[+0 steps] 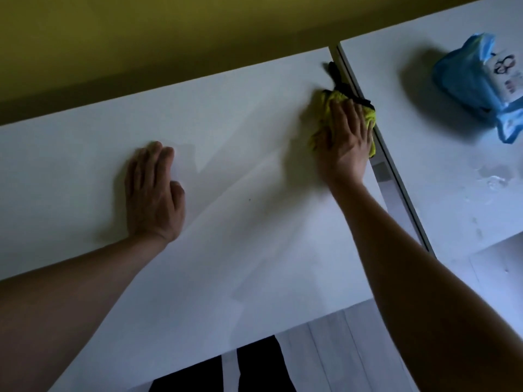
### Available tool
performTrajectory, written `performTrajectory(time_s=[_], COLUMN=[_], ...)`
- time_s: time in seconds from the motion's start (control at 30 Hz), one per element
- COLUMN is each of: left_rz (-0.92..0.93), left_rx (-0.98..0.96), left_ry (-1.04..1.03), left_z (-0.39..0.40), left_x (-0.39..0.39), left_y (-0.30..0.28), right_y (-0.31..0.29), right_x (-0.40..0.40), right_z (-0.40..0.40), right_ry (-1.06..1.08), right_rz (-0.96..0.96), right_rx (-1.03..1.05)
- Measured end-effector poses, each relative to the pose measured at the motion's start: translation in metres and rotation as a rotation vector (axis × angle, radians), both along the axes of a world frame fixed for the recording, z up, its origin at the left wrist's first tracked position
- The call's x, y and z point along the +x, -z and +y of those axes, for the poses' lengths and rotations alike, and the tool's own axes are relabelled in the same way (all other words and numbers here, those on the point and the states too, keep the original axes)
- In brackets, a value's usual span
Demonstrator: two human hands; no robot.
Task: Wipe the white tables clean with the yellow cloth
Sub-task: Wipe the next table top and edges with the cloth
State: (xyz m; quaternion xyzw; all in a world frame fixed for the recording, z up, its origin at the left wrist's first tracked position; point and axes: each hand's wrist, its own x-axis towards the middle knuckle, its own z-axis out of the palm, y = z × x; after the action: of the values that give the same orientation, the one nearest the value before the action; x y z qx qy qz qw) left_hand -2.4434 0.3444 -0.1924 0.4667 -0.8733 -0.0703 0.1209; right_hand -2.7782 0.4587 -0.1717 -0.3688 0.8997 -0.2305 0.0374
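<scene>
Our right hand [343, 140], fingers together, presses the crumpled fuzzy yellow cloth [328, 108] on the smooth white table [226, 137]; left hand [154, 193] lies flat, probably bracing.

The cloth [325, 108] was bright yellow with a black edge. Both desks [226, 165] were plain white. The packet [467, 80] was blue with a white label. The wall [141, 38] was olive yellow.

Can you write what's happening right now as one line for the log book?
step: wiping | right hand: flat on yellow cloth at table edge | left hand: flat on table | blue packet: on next table
</scene>
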Motion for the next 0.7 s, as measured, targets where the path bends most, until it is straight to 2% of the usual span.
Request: performTrajectory(time_s=[0.07, 0.2, 0.27, 0.37, 0.43, 0.6, 0.7], left_rz=[0.013, 0.029, 0.030, 0.024, 0.021, 0.031, 0.035], left_rx=[-0.004, -0.019, -0.021, -0.019, -0.024, -0.024, -0.030], left_ry=[-0.003, 0.006, 0.008, 0.016, 0.023, 0.017, 0.011], left_z=[0.001, 0.001, 0.002, 0.001, 0.002, 0.003, 0.002], left_x=[0.000, 0.000, 0.000, 0.001, 0.002, 0.001, 0.000], left_y=[-0.001, -0.002, -0.004, -0.005, -0.004, -0.004, -0.002], right_y=[-0.002, 0.004, 0.005, 0.009, 0.010, 0.005, 0.005], right_x=[0.029, 0.120, 0.160, 0.163, 0.134, 0.031, 0.024], right_z=[-0.003, 0.002, 0.009, 0.017, 0.024, 0.063, 0.069], right_ry=[-0.031, -0.392, -0.505, -0.586, -0.547, -0.113, 0.032], right_rz=[0.018, 0.004, -0.013, 0.007, 0.022, 0.021, 0.008], right_rx=[-0.025, -0.152, -0.149, -0.110, -0.116, -0.074, -0.036])
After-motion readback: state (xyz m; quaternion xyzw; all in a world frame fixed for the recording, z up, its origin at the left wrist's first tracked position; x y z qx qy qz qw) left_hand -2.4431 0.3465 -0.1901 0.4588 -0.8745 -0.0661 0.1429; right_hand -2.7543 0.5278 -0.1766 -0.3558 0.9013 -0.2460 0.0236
